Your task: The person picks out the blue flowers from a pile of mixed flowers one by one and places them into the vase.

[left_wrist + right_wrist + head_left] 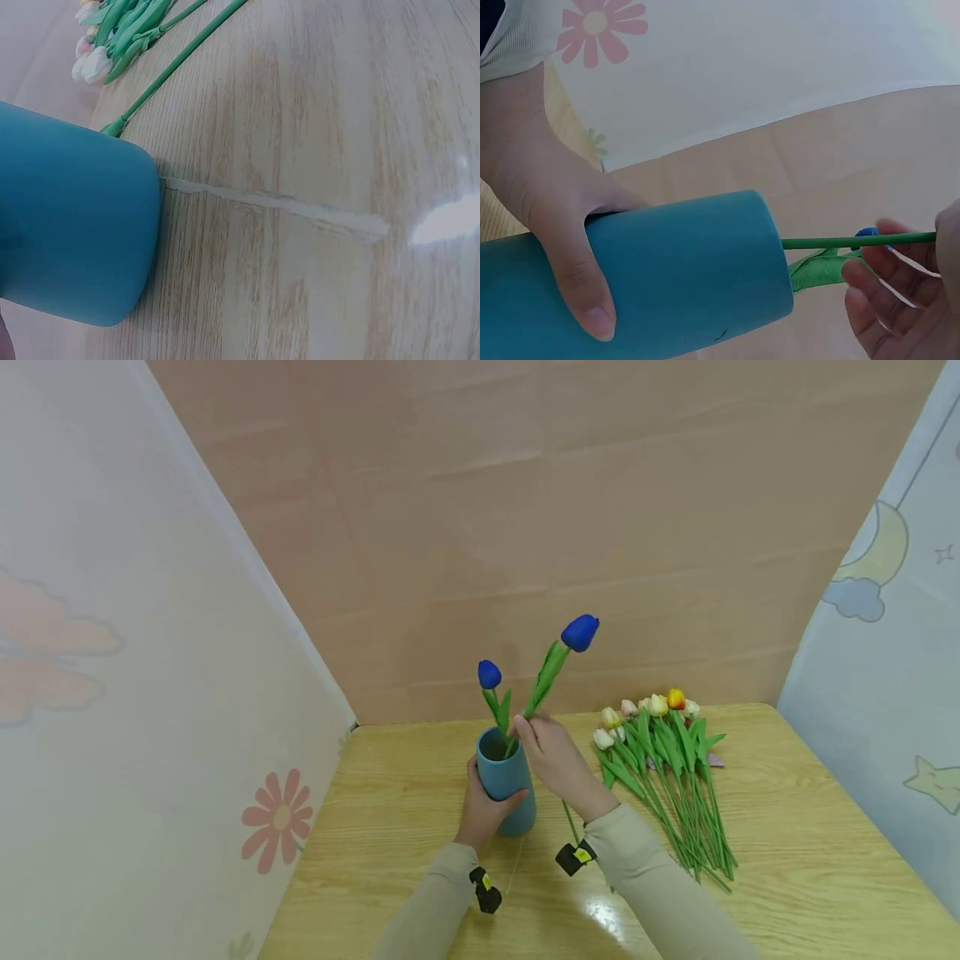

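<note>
My left hand grips a blue vase around its side, thumb across the front. Inside the vase stands a blue tulip with green leaves. Just above the rim, my right hand pinches the green stem of a second blue tulip, whose bloom leans up and to the right. In the right wrist view, this stem enters the mouth of the vase, and the left hand's thumb lies along the vase wall.
A bunch of tulips in white, yellow, pink and orange lies to the right on the wooden table. A single stem lies nearer the vase. A brown backdrop rises behind, with patterned walls at both sides.
</note>
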### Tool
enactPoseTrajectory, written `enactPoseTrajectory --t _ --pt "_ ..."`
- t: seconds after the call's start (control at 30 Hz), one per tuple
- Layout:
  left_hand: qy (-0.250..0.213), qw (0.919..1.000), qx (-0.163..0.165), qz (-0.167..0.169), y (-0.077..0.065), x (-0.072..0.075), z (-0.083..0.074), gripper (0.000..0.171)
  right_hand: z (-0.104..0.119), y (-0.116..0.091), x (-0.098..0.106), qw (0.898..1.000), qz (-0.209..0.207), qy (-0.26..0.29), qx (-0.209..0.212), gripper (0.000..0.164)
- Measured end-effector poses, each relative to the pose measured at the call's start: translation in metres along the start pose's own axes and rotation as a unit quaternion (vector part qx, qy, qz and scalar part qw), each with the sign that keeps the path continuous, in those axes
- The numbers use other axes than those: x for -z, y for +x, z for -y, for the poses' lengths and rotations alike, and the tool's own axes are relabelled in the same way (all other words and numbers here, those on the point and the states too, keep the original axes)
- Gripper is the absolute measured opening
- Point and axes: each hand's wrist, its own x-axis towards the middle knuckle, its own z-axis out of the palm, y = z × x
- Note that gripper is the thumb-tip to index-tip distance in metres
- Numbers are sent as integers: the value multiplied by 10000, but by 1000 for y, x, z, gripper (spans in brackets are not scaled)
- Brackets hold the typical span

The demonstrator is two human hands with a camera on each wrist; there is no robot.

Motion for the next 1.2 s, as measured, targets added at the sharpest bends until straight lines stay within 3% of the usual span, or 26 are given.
enactPoseTrajectory --t 0.23,0.63,1.0,1.2 --pt "14 9999 112 0 1 0 0 93 3 -1 -1 9998 -139 138 75 26" --pt "-28 9997 244 25 2 0 1 95 11 -3 4 9968 -616 298 414 19" --pt "-26 9994 310 137 -7 5 -28 92 11 -3 3 9929 -1062 144 522 36" --pt "26 9995 252 165 -9 5 -31 91 7 -3 3 9877 -1337 170 793 29"
